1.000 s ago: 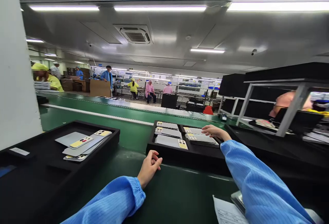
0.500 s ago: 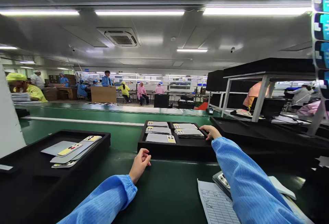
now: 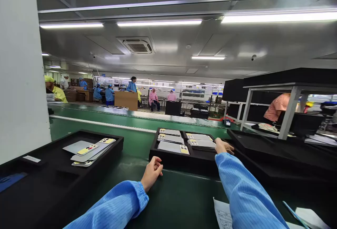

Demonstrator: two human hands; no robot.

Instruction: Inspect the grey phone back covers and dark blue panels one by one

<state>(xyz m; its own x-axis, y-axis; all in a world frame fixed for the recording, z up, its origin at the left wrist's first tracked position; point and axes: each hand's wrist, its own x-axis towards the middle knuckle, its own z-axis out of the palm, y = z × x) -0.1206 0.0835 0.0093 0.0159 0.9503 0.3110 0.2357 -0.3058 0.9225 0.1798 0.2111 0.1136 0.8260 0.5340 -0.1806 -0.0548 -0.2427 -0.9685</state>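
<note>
A black divided tray (image 3: 181, 159) lies on the green bench, with several stacks of flat grey phone back panels (image 3: 202, 144) in its compartments. The panels have pale yellow camera corners. At the tray's right wall, my right hand (image 3: 223, 146) has bent fingers beside the right-hand stack; its fingertips are partly hidden. My left hand (image 3: 152, 173) hovers just off the tray's front left corner, fingers curled in and nothing visible in them. To the left, a larger black tray (image 3: 86, 181) holds a few loose, overlapping panels (image 3: 91, 152).
A printed sheet (image 3: 222, 213) lies under my right forearm. More black trays (image 3: 265, 152) are stacked to the right, by a grey metal frame (image 3: 291, 111). A white pillar (image 3: 21, 64) rises on the left. Several people work in the background.
The view has turned a little left. My right hand has shifted at the tray's right side, its fingers now nearer the panel stack. My left hand keeps its curled pose.
</note>
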